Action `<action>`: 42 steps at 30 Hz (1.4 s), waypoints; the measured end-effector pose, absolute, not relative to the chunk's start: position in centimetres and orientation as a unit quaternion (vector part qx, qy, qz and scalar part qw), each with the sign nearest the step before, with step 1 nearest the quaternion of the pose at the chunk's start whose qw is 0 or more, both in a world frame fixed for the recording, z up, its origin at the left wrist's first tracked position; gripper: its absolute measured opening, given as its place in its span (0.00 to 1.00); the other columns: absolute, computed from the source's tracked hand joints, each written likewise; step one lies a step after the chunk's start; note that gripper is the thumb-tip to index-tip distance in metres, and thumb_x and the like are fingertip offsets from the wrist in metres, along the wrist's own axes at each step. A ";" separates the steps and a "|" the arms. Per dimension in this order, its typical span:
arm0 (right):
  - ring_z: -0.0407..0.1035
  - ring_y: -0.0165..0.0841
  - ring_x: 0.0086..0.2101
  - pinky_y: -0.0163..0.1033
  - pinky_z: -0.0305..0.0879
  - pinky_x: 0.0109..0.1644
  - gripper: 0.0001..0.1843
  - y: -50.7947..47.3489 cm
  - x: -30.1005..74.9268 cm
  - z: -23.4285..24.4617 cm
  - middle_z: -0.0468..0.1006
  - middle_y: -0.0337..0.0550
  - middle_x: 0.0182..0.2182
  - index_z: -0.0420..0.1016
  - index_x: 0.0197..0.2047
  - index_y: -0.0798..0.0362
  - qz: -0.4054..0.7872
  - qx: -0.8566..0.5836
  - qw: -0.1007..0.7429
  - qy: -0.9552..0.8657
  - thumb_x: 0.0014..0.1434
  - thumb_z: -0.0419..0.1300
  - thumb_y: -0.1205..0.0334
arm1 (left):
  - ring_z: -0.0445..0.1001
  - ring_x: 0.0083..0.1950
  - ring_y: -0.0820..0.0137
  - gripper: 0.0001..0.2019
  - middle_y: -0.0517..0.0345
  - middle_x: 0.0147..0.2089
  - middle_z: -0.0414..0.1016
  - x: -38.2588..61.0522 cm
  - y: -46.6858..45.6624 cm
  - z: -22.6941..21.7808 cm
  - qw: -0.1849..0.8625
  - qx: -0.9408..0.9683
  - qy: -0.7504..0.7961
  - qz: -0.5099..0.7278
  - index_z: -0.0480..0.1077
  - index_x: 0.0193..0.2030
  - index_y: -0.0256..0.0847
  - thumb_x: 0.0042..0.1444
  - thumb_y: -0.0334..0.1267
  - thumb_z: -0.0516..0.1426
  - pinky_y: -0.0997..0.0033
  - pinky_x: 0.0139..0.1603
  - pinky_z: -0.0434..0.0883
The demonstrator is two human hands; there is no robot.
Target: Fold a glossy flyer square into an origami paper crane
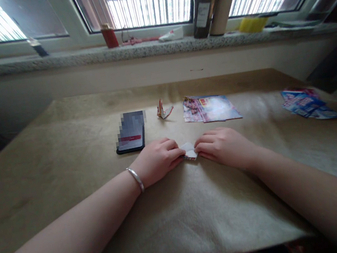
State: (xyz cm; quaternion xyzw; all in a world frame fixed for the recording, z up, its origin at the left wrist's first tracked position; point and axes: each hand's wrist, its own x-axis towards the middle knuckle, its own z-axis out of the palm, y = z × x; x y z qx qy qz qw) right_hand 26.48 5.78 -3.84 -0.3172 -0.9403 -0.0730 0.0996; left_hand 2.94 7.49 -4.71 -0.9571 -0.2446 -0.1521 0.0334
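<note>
Between my two hands a small piece of folded paper [189, 150], white with a coloured lower edge, lies on the brown-covered table [182, 217]. My left hand [160, 157], with a silver bangle at its wrist, pinches the paper's left side. The fingertips of my right hand [222, 146] are closed on its right side. Just beyond my left hand lies a phone [132, 129], its screen partly pixelated. A small folded paper piece [163, 109], red, yellow and white, stands behind the hands.
Printed sheets [213, 108] lie at the back, right of centre. More blue printed papers [307, 103] are fanned out at the far right. On the granite windowsill [82, 59] stand a red container [110, 36], a dark jar [204, 13] and a yellow item [253, 24].
</note>
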 end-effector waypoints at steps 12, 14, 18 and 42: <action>0.70 0.30 0.30 0.35 0.57 0.34 0.06 5.2 25.4 -4.2 0.77 0.40 0.30 0.72 0.31 0.52 -0.059 -0.409 0.173 -0.894 0.56 0.54 0.64 | 0.69 0.35 0.71 0.10 0.56 0.36 0.71 3.1 7.1 -4.4 0.020 -0.948 -0.273 -0.164 0.72 0.42 0.40 0.59 0.40 0.53 0.72 0.35 0.67; 0.70 0.30 0.31 0.34 0.57 0.34 0.06 5.0 25.2 -4.2 0.77 0.39 0.29 0.72 0.31 0.52 -0.033 -0.420 0.200 -0.885 0.55 0.54 0.64 | 0.69 0.34 0.72 0.09 0.57 0.35 0.71 3.1 7.1 -4.5 0.017 -0.942 -0.281 -0.182 0.72 0.40 0.40 0.60 0.39 0.52 0.73 0.35 0.67; 0.70 0.31 0.32 0.34 0.59 0.36 0.05 4.6 25.1 -4.0 0.77 0.39 0.31 0.71 0.34 0.52 0.006 -0.416 0.228 -0.880 0.54 0.56 0.61 | 0.70 0.34 0.72 0.08 0.56 0.34 0.71 3.2 7.1 -4.6 -0.005 -0.928 -0.292 -0.230 0.71 0.37 0.37 0.60 0.36 0.51 0.75 0.35 0.67; 0.70 0.31 0.32 0.34 0.61 0.36 0.08 4.6 25.1 -4.3 0.78 0.41 0.29 0.75 0.31 0.52 0.097 -0.442 0.285 -0.845 0.57 0.57 0.59 | 0.73 0.30 0.75 0.11 0.60 0.31 0.77 3.1 7.0 -4.5 -0.001 -0.921 -0.300 -0.247 0.75 0.35 0.42 0.61 0.41 0.52 0.75 0.32 0.65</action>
